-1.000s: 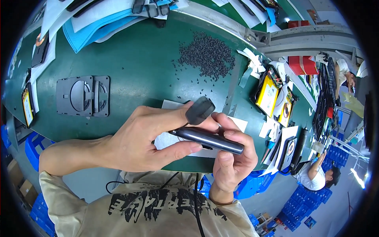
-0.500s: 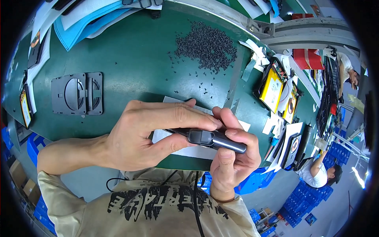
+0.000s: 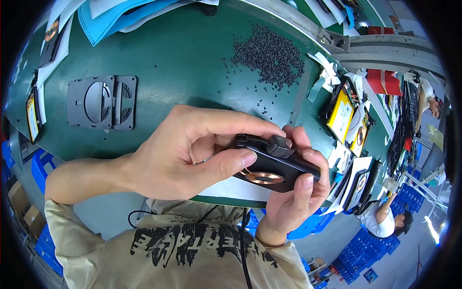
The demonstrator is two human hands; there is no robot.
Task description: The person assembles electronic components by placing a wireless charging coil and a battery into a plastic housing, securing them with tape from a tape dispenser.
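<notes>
Between my two hands is a black power bank housing, tilted so one broad side shows. A round copper coil sits on that side. A small dark block stands out at its upper edge. My left hand is closed on the left end, thumb on the broad side and index finger stretched along the top. At the other end my right hand grips it, thumb on the near side and fingers behind. My other left fingers are partly hidden. White paper lies beneath.
Small black screws form a heap at the back of the green table. Two black frames lie at left. Yellow battery units, a black screwdriver and papers line the right. A person sits beyond.
The housing has turned from edge-on, bringing its coil side into sight. My left thumb now presses on that side. The view has shifted, so the table items appear further right.
</notes>
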